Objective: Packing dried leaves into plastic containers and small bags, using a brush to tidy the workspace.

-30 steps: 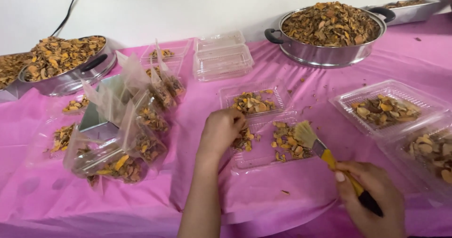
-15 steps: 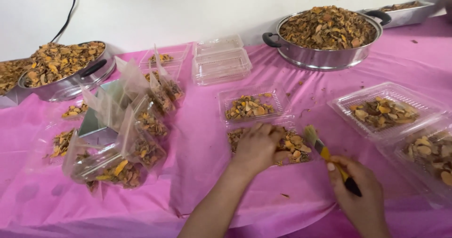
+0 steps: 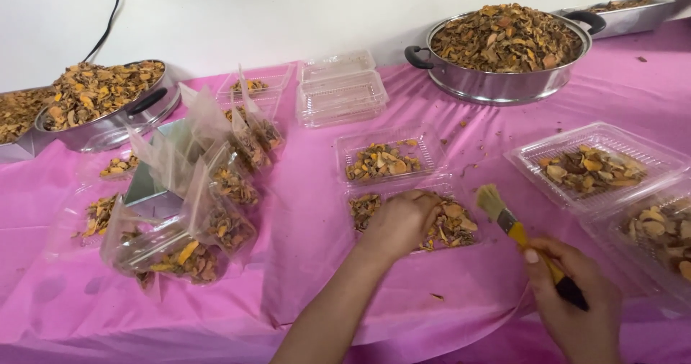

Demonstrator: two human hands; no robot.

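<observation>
Left hand point(image 3: 400, 222) now inside chip tray point(image 3: 461, 229)

Two hands: left point(image 3: 398, 224), right point(image 3: 576, 303). One brush point(image 3: 522, 238). Three round metal pans heaped with dried orange-brown chips: one at back right point(image 3: 504, 83), one at back left point(image 3: 115, 123), a third cut off at the left edge point(image 3: 14, 148). One metal tray point(image 3: 633, 19) at far right back. One stack of empty clear boxes point(image 3: 340, 91). Four open clear boxes with chips near the hands: point(image 3: 389, 159), point(image 3: 450, 231), point(image 3: 594, 170), point(image 3: 658, 231). Filled boxes piled at left point(image 3: 194, 191): too jumbled to count
</observation>
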